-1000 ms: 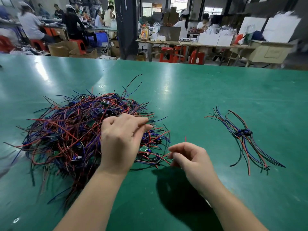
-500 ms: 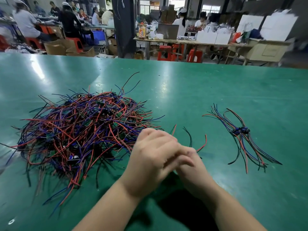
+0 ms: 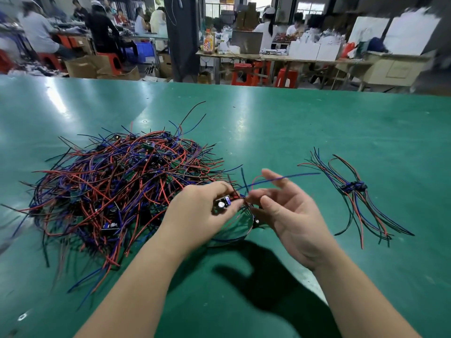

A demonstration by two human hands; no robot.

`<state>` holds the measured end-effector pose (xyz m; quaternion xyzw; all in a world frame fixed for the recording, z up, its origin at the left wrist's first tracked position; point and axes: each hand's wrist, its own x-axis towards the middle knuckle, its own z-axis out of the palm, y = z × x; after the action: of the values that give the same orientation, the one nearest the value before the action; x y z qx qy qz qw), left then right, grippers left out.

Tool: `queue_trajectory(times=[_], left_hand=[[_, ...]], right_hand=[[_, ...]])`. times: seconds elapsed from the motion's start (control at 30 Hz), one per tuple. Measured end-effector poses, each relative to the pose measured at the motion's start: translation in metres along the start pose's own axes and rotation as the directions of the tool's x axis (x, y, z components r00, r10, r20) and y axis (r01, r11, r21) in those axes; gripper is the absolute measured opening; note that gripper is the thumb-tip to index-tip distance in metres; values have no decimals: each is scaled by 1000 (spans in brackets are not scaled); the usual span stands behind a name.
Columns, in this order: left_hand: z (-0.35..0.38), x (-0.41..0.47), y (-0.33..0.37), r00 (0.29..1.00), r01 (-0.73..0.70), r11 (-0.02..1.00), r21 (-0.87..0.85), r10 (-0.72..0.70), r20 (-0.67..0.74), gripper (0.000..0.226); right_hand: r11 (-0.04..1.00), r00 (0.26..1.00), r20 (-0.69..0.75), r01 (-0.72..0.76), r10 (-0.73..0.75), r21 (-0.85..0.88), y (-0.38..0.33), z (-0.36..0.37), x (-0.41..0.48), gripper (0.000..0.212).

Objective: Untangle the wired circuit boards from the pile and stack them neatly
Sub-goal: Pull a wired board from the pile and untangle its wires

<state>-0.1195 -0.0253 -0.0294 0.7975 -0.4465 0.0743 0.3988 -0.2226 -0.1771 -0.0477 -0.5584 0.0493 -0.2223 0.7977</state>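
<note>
Left hand (image 3: pixel 202 213): back to the camera, thumb and fingertips pinching a small circuit board (image 3: pixel 223 203) by its edges, raised above the table.
Right hand (image 3: pixel 292 215): palm turned up, fingers spread and loosely bent, just right of the board; motion blur hides whether a fingertip touches the wires.
Held board's wires: a blue wire (image 3: pixel 292 176) runs right from the board, over the right hand's fingers; a red wire (image 3: pixel 256 178) loops up beside it; dark ones sag below both hands.
Pile (image 3: pixel 109 186): a big tangle of red, blue and black wires with small boards in it, left of the hands, its near edge touching the left hand.
Sorted stack (image 3: pixel 353 187): a few boards lying together, wires fanned out both ways, on the right and well apart from the pile.
Table (image 3: pixel 292 123): green mat, glossy with light glare.
Background: people (image 3: pixel 36 32) seated at other benches, red stools (image 3: pixel 240 74), cardboard boxes (image 3: pixel 85 67), all blurred.
</note>
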Motion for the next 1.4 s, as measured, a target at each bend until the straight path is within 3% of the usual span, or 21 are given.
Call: queue_trajectory(times=[0.1,0.17,0.3,0.43,0.5,0.57,0.6,0.67,0.73,0.8,0.87,0.93,1.03,1.1,1.27,1.4], left_hand=[[-5,3,-5,984,14,999,-34,-20,-175,16],[-14,6,-6,938,-34,998,-58,12,-348,25],[-40,21,-11,798,-37,999,31,48,-600,28],[-77,50,-19,710,83,984,159,54,-702,26],[-93,66,-26,805,227,942,249,-38,-592,31],[-101,77,-31,917,387,816,429,-290,-275,46],[-102,79,-31,902,410,728,550,-414,-124,57],[-96,76,-24,865,365,629,686,-502,0,70],[-82,69,-14,917,292,695,657,-398,13,67],[-59,60,-6,964,172,828,534,-253,81,58],[-29,51,2,946,105,907,408,-217,239,51],[1,43,6,875,142,909,392,-301,381,46],[31,40,1,785,263,858,442,-457,419,47],[42,42,-1,762,337,839,428,-510,400,50],[65,41,9,781,325,833,447,-503,370,44],[67,36,6,840,308,847,433,-456,293,25]], right_hand=[[975,966,-243,35,-90,-220,-9,-18,6,42],[898,936,-333,-50,-110,-438,-12,-30,8,40],[559,967,-256,-216,7,-801,-6,-43,6,28],[416,978,-192,-211,86,-885,0,-37,5,35],[282,984,-156,-173,83,-944,3,-34,5,39],[246,988,-137,-150,70,-958,5,-33,5,39],[262,989,-137,-148,62,-954,7,-33,5,38],[287,989,-145,-151,41,-946,9,-34,7,34],[283,989,-143,-146,29,-948,12,-36,8,32],[261,991,-128,-130,27,-956,14,-37,10,29],[232,994,-111,-113,24,-966,16,-37,10,27],[245,995,-95,-95,9,-965,16,-38,10,24],[283,996,-91,-84,-12,-955,14,-39,8,25],[284,998,-67,-62,-8,-957,13,-39,8,29],[265,1000,-22,-16,-18,-964,11,-38,8,36],[337,996,-64,-37,-68,-941,12,-40,8,36]])
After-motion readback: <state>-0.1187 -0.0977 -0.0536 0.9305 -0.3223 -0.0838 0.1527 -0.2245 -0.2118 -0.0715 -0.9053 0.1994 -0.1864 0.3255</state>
